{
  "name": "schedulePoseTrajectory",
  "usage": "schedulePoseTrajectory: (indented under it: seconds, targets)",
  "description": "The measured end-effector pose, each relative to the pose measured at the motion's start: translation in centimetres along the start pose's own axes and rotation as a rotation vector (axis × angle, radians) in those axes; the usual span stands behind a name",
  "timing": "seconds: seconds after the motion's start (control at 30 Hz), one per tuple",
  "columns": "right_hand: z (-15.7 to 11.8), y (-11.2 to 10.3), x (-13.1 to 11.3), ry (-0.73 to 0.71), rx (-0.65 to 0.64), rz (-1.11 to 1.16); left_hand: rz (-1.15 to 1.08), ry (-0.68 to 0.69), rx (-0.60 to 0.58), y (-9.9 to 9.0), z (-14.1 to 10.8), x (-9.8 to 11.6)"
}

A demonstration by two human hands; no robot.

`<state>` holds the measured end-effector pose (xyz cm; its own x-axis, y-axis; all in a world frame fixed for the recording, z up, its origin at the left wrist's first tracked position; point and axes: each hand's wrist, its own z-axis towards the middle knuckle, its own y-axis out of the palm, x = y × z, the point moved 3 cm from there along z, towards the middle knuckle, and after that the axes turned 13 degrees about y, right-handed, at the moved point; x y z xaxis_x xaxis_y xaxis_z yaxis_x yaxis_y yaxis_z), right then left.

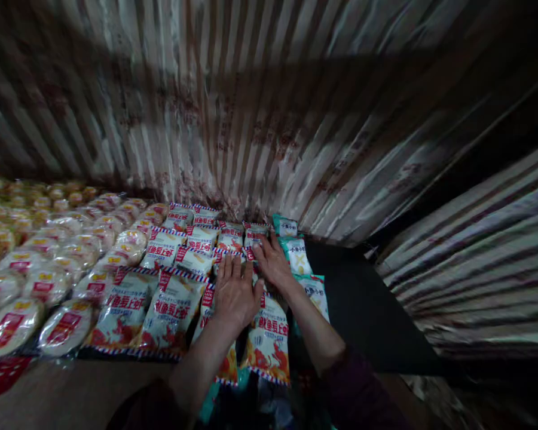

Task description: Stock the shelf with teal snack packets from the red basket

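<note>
Rows of white snack bags with red lettering and striped edges, one of them the front bag (168,310), lie on a black surface (363,304). My left hand (235,292) rests flat on the bags in the middle, its fingers stretched forward. Close beside it, my right hand (273,263) lies on the bags at the right of the rows, fingers spread. Another white bag (269,337) lies just below my hands, near the front edge. To the right of my right hand, a column of teal and white bags (299,255) runs front to back.
At the left are many round, clear-wrapped packs (67,327), with smaller yellowish packs (9,209) behind. Stacked striped sheets (233,107) stand like a wall behind the goods, and another stack (488,269) is at the right. A red basket (2,376) shows at lower left.
</note>
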<state>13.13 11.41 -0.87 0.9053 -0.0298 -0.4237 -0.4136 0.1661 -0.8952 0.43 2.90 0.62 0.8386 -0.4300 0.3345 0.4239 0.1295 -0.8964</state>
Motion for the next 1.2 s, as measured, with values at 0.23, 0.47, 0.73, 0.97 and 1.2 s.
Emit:
schedulePoseTrajectory:
  seconds: [0.23, 0.47, 0.73, 0.97, 1.2]
  targets:
    - [-0.4, 1.1, -0.1, 0.019, -0.023, -0.075, 0.037, -0.019, 0.034, 0.1, -0.2, 0.1]
    - [-1.1, -0.9, -3.2, -0.217, 0.086, -0.15, 0.07, -0.003, 0.023, -0.4, -0.7, 0.2]
    - [-0.5, 0.7, -5.9, -0.369, -0.199, -0.218, 0.06, 0.006, -0.077, -0.1, -2.1, 0.9]
    - [0.2, 1.7, -6.1, -0.343, -0.154, -0.227, 0.037, 0.002, -0.128, -0.1, -1.8, 0.5]
    - [-1.4, -1.6, -4.6, -0.32, -0.009, -0.062, 0.047, 0.024, -0.094, 0.8, -1.9, -0.2]
